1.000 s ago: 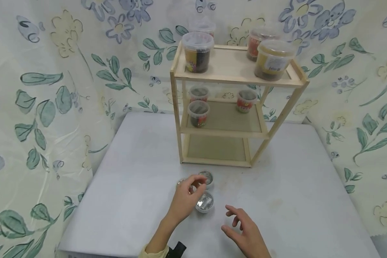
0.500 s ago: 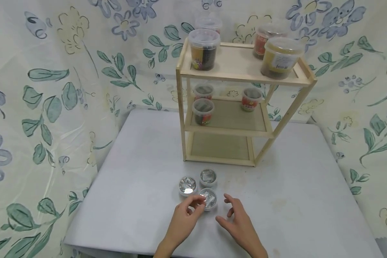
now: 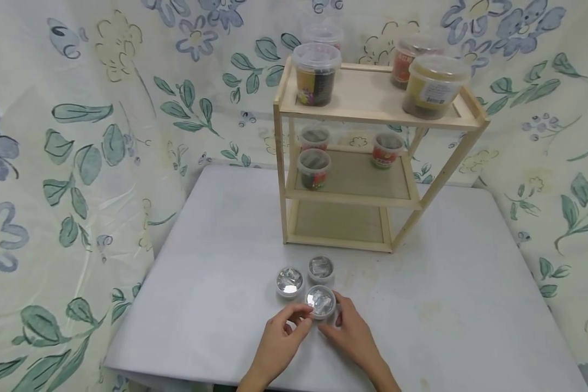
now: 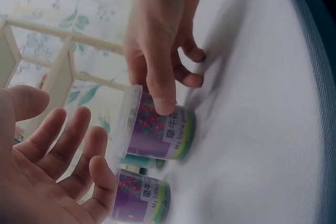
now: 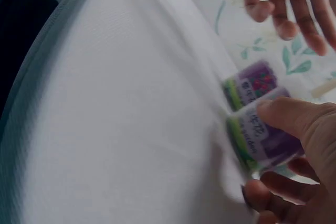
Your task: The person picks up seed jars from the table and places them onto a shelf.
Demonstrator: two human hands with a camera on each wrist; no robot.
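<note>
white table (image 3: 206, 305), right hand (image 3: 354, 331) around cup (image 3: 322, 301)

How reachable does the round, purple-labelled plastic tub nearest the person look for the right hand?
Likely yes: the right hand is at the right side of the purple-labelled tub, with nothing visible between them; the left hand is at its left, leaving that way free.

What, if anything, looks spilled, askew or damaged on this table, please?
Only faint brownish smudges on the white tabletop, right of the three cups; whether old or fresh is unclear. The cups stand upright.
</note>
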